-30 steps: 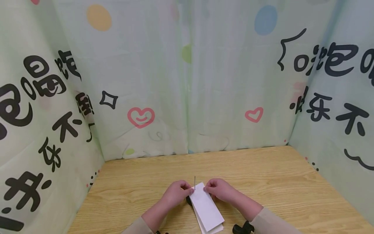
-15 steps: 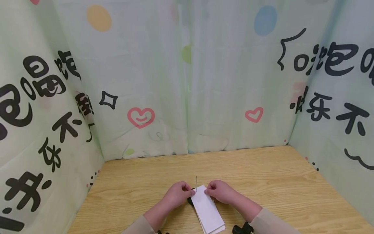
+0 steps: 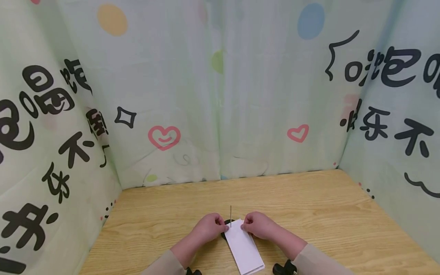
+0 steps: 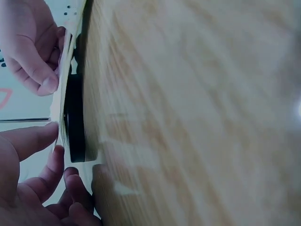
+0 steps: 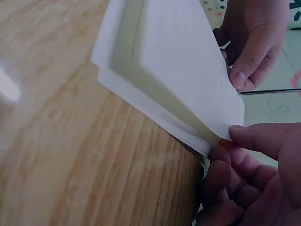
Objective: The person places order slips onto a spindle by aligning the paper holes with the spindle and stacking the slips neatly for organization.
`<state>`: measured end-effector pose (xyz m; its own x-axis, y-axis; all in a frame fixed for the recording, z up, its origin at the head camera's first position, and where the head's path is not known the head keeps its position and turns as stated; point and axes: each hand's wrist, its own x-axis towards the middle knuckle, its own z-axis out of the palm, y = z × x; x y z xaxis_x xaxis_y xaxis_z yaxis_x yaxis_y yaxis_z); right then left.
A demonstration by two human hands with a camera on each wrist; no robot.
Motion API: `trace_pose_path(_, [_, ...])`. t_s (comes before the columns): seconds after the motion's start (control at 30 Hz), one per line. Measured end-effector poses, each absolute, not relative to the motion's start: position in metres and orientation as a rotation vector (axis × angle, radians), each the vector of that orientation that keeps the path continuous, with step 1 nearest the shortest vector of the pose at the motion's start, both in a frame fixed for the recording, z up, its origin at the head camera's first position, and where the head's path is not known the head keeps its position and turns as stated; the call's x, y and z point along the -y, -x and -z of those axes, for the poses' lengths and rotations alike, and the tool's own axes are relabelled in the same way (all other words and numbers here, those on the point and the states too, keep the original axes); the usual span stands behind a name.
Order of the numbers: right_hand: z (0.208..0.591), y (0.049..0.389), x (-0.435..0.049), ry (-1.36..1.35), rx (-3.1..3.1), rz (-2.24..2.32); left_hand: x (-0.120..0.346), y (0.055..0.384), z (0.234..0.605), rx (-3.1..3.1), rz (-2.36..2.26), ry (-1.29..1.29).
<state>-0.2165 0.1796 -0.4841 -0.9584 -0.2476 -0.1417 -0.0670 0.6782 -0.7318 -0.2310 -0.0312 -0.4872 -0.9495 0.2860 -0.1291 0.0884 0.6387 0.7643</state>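
A thin upright metal spike pokes through the top end of a stack of white paper slips. Beneath the paper sits the spike's round black base, mostly covered in the head view. My left hand pinches the upper left corner, close beside the spike. At the upper right edge, my right hand pinches the paper between thumb and finger. In the right wrist view the upper sheet stands apart from the slips below it.
The wooden table stretches out behind and to both sides. Printed curtains enclose it at the back, left and right. Black wrist devices show near the bottom edge.
Both hands have lowered the top sheet slightly, so more of the spike stands above it. The sheets' near ends lie closer together. The head view has shifted a little.
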Motion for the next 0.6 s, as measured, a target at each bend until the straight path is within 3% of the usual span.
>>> trace_pose_path(0.6, [0.4850,0.2158,-0.1811,0.226,-2.743,1.007,0.0280,0.2372,0.4897,-2.649,-1.135,-0.275])
